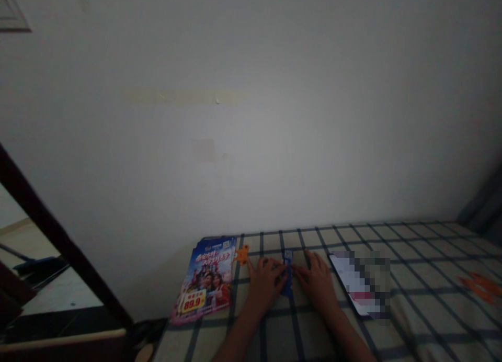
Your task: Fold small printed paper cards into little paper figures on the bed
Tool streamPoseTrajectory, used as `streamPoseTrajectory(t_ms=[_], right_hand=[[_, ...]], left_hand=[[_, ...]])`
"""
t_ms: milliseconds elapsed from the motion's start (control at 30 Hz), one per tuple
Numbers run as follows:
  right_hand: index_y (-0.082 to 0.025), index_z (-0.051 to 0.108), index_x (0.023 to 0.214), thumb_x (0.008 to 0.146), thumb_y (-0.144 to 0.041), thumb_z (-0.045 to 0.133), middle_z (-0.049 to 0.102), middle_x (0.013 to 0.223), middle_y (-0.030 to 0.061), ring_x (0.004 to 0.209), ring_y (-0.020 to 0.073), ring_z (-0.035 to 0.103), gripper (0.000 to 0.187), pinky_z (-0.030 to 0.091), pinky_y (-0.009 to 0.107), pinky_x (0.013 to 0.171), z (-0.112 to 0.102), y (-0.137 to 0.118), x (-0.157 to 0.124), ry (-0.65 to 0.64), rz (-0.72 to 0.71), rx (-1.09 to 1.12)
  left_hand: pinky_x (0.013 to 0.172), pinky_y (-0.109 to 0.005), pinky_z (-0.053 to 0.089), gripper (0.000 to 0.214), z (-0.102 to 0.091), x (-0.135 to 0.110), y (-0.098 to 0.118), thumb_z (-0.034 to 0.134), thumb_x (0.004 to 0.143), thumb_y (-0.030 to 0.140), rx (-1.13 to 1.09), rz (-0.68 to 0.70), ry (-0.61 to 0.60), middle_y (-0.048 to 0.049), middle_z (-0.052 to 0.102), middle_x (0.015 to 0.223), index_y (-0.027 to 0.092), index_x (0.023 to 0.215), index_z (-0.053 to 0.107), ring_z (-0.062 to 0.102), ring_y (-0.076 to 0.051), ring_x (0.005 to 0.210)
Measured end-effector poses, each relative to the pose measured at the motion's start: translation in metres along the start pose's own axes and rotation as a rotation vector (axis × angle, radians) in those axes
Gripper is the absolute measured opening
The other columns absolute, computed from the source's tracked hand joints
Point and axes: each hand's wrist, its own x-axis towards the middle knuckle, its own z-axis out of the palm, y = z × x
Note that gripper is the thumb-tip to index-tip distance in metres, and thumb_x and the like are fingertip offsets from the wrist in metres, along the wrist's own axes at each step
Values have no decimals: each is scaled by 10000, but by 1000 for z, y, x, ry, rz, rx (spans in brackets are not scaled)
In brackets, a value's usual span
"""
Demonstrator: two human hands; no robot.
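Note:
A narrow folded blue leaflet [287, 287] lies on the checked cloth between my hands, a small QR code at its top end. My left hand [266, 281] is closed at its left edge, with the fingertips on the paper. From the other side my right hand [317, 282] grips the right edge with the thumb side, while its other fingers reach forward over the cloth. The undersides of both hands are hidden. Left of my left hand sits a stack of printed leaflets [207, 281], blue and pink, showing "89.9" in a yellow box.
A phone-like flat device [349, 281], partly blurred out, lies right of my right hand. The checked cloth [411, 278] bears orange printed figures and runs up to a pale wall [274, 142]. A dark slanted frame [58, 236] stands at the left.

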Motion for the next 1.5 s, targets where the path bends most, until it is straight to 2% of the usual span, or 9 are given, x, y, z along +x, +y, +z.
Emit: streamPoseTrajectory(t_ms=[133, 467, 633, 733, 800, 900, 1067, 1233, 1500], right_hand=[[-513, 625, 1227, 947, -413, 541, 418, 1522, 23, 1428, 340, 303, 309, 308, 537, 1095, -7, -5, 5, -11, 33, -63], [-510, 590, 1271, 969, -411, 503, 405, 1537, 38, 1418, 342, 319, 329, 293, 559, 1078, -12, -15, 16, 18, 81, -155], [-496, 598, 1269, 962, -401, 524, 407, 1533, 42, 1422, 339, 314, 330, 291, 553, 1090, -6, -12, 17, 42, 82, -131], [-514, 592, 1265, 956, -383, 538, 387, 1546, 26, 1431, 329, 305, 340, 292, 544, 1104, -3, -9, 19, 26, 27, -81], [-523, 589, 1263, 953, -379, 540, 369, 1559, 10, 1437, 325, 295, 345, 277, 562, 1114, -1, -8, 20, 6, -8, -55], [-518, 596, 1257, 954, -396, 532, 373, 1557, 4, 1442, 334, 280, 332, 252, 605, 1117, -1, -8, 21, -3, 20, -49], [-517, 585, 1273, 960, -418, 522, 406, 1531, 30, 1435, 352, 286, 334, 258, 620, 1100, -3, -11, 20, 18, 90, -75], [-484, 586, 1290, 967, -439, 499, 430, 1509, 60, 1419, 357, 308, 338, 268, 608, 1088, -7, -16, 21, 9, 140, -84], [-459, 619, 1262, 968, -430, 499, 455, 1483, 94, 1417, 377, 312, 319, 306, 588, 1052, -3, -15, 29, 41, 140, -113]], left_hand=[[1063, -813, 36, 302, 1, 1, 0, 494, 964, 512, 3, -9, -18, 5, 647, 1240, 484, 1233, 630, 462, -307, 1202], [1067, -814, 34, 314, 3, 0, 0, 494, 966, 506, -3, -8, -11, 13, 646, 1250, 498, 1262, 601, 458, -306, 1214], [1072, -812, 5, 325, 5, 0, 0, 501, 962, 517, -6, -15, 2, 9, 648, 1243, 486, 1270, 602, 458, -304, 1214], [1074, -810, 2, 323, 4, 0, 0, 511, 956, 521, -19, -13, 5, 8, 647, 1244, 485, 1262, 608, 459, -305, 1212], [1076, -807, -3, 313, 3, 0, 0, 514, 957, 513, -24, -11, 12, 18, 648, 1239, 489, 1254, 610, 461, -300, 1210], [1071, -813, -7, 308, 1, 0, 1, 537, 950, 499, -18, -13, 9, 26, 647, 1234, 498, 1250, 609, 459, -303, 1214], [1067, -816, 1, 313, -1, 0, 1, 499, 964, 508, -26, -20, -20, 10, 647, 1241, 497, 1257, 608, 460, -311, 1214], [1076, -806, -13, 314, 1, -1, 0, 519, 956, 505, -9, -19, 1, 11, 644, 1243, 489, 1256, 612, 452, -310, 1221], [1079, -797, 18, 318, 1, -1, 2, 536, 950, 497, -1, -32, -7, 2, 641, 1244, 475, 1257, 618, 446, -308, 1214]])
